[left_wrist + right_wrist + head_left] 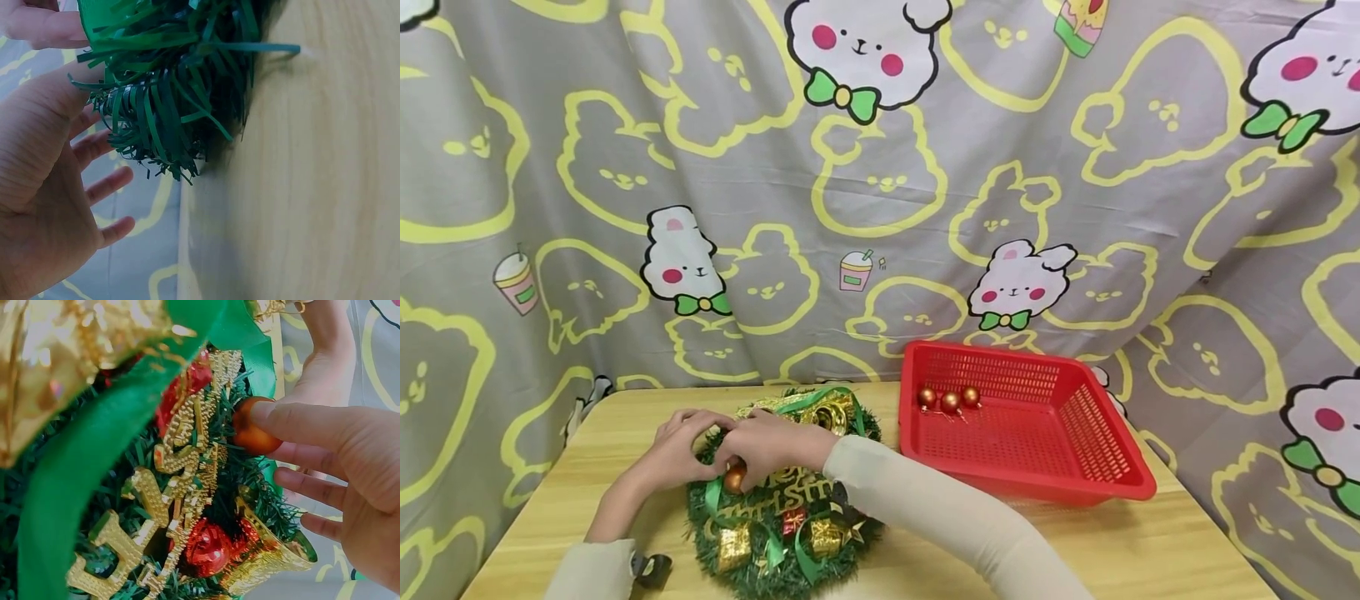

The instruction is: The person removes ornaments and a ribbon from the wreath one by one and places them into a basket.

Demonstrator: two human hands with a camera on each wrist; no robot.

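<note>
A Christmas wreath [700, 542] of green tinsel lies on the table, with gold lettering, green ribbon, small bells and little gift boxes. At its upper left, my right hand [775, 446] pinches a copper-orange ball ornament [255, 434] between thumb and fingers, close against the tinsel. Its other fingers extend loosely past the ball. My left hand [677, 450] is at the wreath's left edge, touching the tinsel. In the left wrist view its fingers [109, 187] are spread and fairly straight, while the tips of thumb and index disappear behind green strands.
A red plastic basket [1030, 483] stands at the right of the wooden table [580, 467], with three copper-coloured balls [951, 402] in its left part. A small black object [651, 571] is by the left sleeve. A grey curtain [760, 192] with cartoon prints hangs behind.
</note>
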